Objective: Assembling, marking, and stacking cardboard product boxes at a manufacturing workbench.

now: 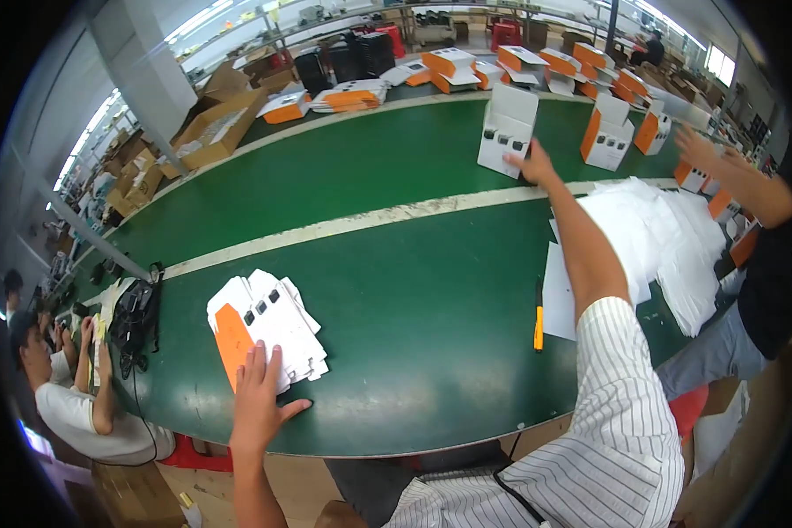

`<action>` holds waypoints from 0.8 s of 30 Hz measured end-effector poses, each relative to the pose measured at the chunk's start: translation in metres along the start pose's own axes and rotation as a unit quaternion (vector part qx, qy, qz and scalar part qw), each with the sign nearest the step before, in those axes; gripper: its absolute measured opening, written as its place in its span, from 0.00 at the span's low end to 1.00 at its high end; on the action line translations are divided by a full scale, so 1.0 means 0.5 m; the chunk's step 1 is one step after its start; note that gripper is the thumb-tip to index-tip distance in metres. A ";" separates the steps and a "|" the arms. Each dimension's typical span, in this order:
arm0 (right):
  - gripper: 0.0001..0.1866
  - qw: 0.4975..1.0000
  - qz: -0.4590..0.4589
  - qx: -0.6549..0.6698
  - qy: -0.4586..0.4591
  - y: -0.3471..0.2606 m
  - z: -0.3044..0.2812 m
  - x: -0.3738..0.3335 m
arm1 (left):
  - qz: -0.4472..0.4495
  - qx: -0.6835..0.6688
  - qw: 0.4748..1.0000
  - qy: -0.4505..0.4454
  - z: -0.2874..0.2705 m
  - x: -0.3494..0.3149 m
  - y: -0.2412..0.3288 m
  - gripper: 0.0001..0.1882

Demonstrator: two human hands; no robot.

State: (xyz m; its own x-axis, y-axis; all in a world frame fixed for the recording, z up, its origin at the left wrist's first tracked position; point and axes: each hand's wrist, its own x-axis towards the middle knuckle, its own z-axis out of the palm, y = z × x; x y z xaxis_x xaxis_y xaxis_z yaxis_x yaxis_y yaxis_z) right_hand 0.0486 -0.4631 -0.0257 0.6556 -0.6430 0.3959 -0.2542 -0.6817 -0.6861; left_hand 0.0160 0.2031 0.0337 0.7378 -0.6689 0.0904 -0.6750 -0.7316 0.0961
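My right hand [535, 165] reaches far out and grips the lower right edge of a white box [505, 132]. That box stands upright with its top flap raised and has dark product pictures on its front. On the near left, my left hand [262, 396] is open, its fingers resting on the lower edge of a stack of flattened white and orange boxes [277, 330]. The thumb sticks out over the green table. Further right, two more white and orange boxes stand upright, one with its flap open [607, 134] and one smaller-looking box [653, 130].
On the green table [396, 308] lie a yellow marker [539, 327] and a pile of white bags [651, 233]. Orange and white boxes [453, 66] line the far edge. A co-worker's hands [722, 167] work at the right; another person [88, 396] sits at the left near a black bag [136, 321].
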 end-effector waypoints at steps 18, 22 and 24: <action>0.26 0.928 -0.133 0.166 -0.306 -0.423 -0.175 -0.579 | 0.262 -0.092 0.900 0.336 -0.200 0.075 0.378 0.37; 0.21 0.762 0.122 0.584 -0.253 -0.361 -0.117 -0.622 | 0.116 -0.198 0.946 0.229 -0.054 0.100 0.369 0.76; 0.22 0.758 0.125 0.576 -0.280 -0.343 -0.106 -0.627 | 0.088 -0.201 0.959 0.177 0.012 0.129 0.382 0.77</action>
State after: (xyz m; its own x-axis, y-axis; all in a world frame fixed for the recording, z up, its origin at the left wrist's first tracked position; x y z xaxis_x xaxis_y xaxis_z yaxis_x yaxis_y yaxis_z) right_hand -0.1511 -0.1630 0.0001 0.9701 -0.2333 0.0672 0.1591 0.4019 -0.9018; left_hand -0.0656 0.0196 0.0521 0.6126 -0.6389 0.4653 -0.7885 -0.4535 0.4154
